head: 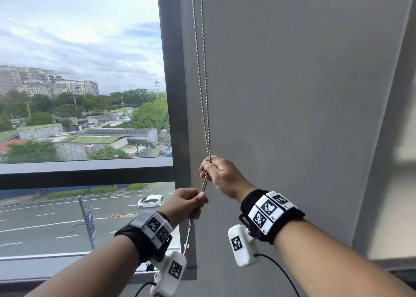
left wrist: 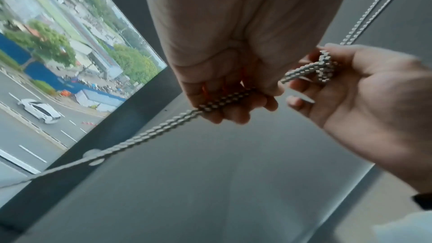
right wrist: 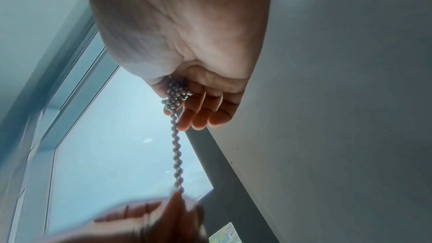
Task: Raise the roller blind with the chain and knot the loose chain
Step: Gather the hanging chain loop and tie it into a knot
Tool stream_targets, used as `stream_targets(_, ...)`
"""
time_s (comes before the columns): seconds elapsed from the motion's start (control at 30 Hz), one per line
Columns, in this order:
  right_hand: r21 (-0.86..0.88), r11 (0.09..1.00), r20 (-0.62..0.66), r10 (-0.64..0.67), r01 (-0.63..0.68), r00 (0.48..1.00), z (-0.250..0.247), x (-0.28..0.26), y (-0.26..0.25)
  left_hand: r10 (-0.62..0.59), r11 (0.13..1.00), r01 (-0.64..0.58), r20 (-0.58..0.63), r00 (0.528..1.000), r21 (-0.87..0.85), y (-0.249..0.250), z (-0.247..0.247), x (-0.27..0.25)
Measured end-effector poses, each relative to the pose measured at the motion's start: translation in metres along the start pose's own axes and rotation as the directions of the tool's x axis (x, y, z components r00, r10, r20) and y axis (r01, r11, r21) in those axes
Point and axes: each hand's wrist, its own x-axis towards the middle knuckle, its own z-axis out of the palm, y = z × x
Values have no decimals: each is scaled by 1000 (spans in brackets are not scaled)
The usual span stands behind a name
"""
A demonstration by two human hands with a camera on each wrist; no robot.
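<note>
A metal bead chain (head: 203,89) hangs in two strands beside the dark window frame. My right hand (head: 219,175) grips both strands, and a bunched knot of chain (left wrist: 323,68) sits in its curled fingers. A short doubled length runs down from there to my left hand (head: 188,203), which holds it in a fist just below. The loose chain (left wrist: 145,135) leaves the left fist and carries a clear plastic connector (left wrist: 93,156). In the right wrist view the knot (right wrist: 176,92) lies against my fingers (right wrist: 198,115), and my left hand (right wrist: 149,221) is blurred below.
A grey wall panel (head: 292,94) fills the right side. The window (head: 78,94) on the left shows buildings, trees and a road with a white car. A dark vertical frame (head: 171,71) runs between them, and a horizontal bar (head: 85,175) crosses the glass.
</note>
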Motion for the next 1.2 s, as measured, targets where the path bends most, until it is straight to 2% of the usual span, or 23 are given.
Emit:
stream_targets(0.1,125,992,-128,40,-24,991,-12,2,-1,-70,985,67,13,997,159,-22,-22,-4)
stream_targets(0.17,158,987,-213,51,-17,976,-20,6,1,-93,979,93,-5,996,184,-23,-35,-7)
stream_targets(0.3,47,998,-267,51,-40,962,-27,12,11,-110,994,109,-23,994,-32,14,-44,-6)
stream_targets(0.43,-22,999,-243,40,-47,969,-30,12,9,-23,970,35,51,998,-240,82,-38,-2)
stream_targets(0.57,-97,995,-189,17,-36,982,-30,10,0,67,935,-47,45,997,-351,139,-22,17)
stream_targets(0.77,-160,986,-110,17,-34,994,-25,9,-10,109,977,-123,-87,990,-173,167,14,33)
stream_targets(0.83,-91,992,-74,76,-83,994,-25,7,-15,122,976,-142,-123,985,-163,167,22,32)
stream_targets(0.93,80,980,-14,182,-181,983,-26,3,-24,130,957,-162,-145,981,-241,166,26,31)
stream_targets(1.0,270,930,44,248,-251,968,-27,1,-32,136,952,-175,-162,977,-252,165,27,30)
stream_targets(1.07,411,869,104,254,-275,961,-28,-1,-40,135,952,-172,-155,979,-254,166,26,27)
stream_targets(1.13,405,885,103,203,-228,974,-29,0,-44,129,957,-156,-125,984,-246,168,25,24)
stream_targets(1.2,332,931,34,150,-153,988,-29,1,-48,115,967,-135,-103,988,-217,170,22,21)
